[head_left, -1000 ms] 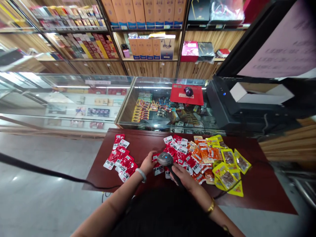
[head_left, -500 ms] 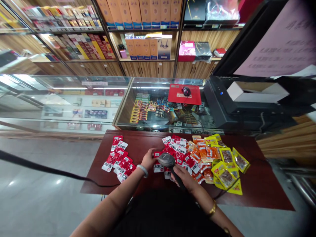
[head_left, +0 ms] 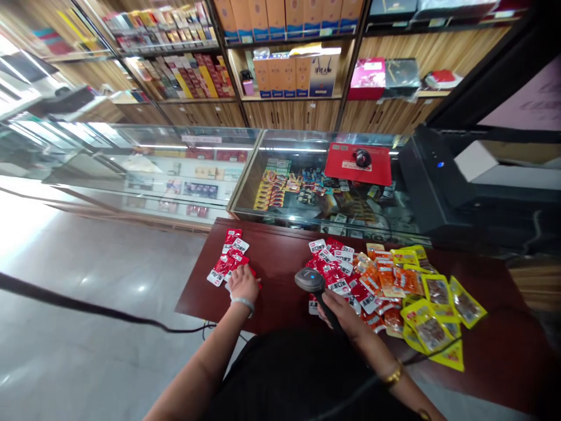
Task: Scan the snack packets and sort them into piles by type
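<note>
My right hand (head_left: 335, 309) is wrapped around the handle of a dark grey barcode scanner (head_left: 310, 280), its head facing left with a small blue light on. My left hand (head_left: 243, 284) lies with fingers stretched over the small pile of red-and-white snack packets (head_left: 231, 257) on the left of the dark red table, partly covering some of them. Right of the scanner is a larger heap of red-and-white packets (head_left: 333, 266). Orange snack packets (head_left: 385, 275) adjoin that heap, and yellow snack bags (head_left: 432, 327) lie further right.
Behind the table (head_left: 280, 257) stands a glass display case (head_left: 280, 216) with a red mat (head_left: 342, 169) and a black mouse (head_left: 362, 157) on top. A dark machine (head_left: 421, 181) is at the right. A black cable (head_left: 144, 321) hangs at the left.
My left hand has moved left from beside the scanner to the left pile of packets. The scanner stays in my right hand. The camera view has shifted left.
</note>
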The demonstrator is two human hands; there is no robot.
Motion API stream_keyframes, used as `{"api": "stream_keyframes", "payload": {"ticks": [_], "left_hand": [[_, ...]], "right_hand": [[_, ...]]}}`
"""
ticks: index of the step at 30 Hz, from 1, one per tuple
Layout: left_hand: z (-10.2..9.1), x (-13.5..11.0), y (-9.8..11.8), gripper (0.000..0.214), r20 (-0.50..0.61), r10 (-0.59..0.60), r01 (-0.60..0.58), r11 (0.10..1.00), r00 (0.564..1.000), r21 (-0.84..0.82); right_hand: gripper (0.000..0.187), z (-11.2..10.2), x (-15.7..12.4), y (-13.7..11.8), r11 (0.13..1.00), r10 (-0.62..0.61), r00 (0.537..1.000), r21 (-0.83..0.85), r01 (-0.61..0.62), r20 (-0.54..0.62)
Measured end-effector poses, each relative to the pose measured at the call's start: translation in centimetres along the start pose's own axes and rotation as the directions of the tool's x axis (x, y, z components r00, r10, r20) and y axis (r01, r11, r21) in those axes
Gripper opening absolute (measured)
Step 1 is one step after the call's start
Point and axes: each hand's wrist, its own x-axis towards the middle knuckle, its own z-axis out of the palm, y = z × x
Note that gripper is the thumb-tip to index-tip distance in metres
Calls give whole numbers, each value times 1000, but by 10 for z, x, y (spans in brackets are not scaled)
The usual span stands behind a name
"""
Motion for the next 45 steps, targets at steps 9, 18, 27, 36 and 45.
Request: {"api": "stream_keyframes", "payload": {"ticks": [9,18,27,36,45], "left_hand": [[-6,11,-25,52,160,-105,86,989,982,122],[-3,24,-22,61,207,-166,148,984,964,101],[3,21,-35,72,117,-247,248,969,962,11],[13,15,-54,69,243,-240,259,965,940,-46],[18,22,15,16,236,152,3,836,960,-549]], "right_hand": [[46,3,3,0,999,-1,1000,-47,0,-13],[45,0,-3,2,1000,-14,998,-9,14,-58],[45,-4,-1,5,999,-42,998,-22,41,-42],[49,4,1,-1,998,-13,999,-54,11,-40],[52,4,8,4,999,-48,998,-13,48,-26]]}}
